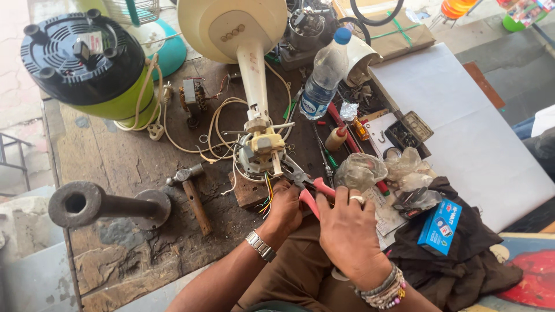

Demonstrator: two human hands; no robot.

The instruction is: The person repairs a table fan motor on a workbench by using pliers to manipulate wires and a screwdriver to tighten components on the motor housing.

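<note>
- Here, at a cluttered wooden counter [115, 167], I see both hands meeting just below a stripped fan motor [261, 151] that lies on a small wooden block [247, 193].
- My left hand [284, 209], a metal watch on its wrist, is curled closed around a bundle of coloured wires [266, 193] that trails down out of the motor; the wires sit directly at its fingertips.
- My right hand [346, 228], ringed and braceleted, is closed on the pink handles of a pair of pliers [306, 184]; the tool's nose points up and to the left, towards the motor and the wires, and lies just beside the left hand.
- The long axis of the fan runs away from me: its cream stem [254, 72] rises from the motor to the round cream base [231, 26] at the far edge.
- The left hand is the nearer to the wires; the right reaches them only through the pliers.
- Room is tight on the right, where a water bottle [324, 75], screwdrivers [325, 153] and crumpled plastic bags [361, 170] crowd in; a blue carton [439, 226] rests on dark cloth [462, 254] nearer me.
- To the left, a hammer [193, 196] and a heavy iron pipe stand [104, 205] lie apart, with barer wood between them and the hands.
- A green-and-black appliance [87, 63] stands at the far left corner.
</note>
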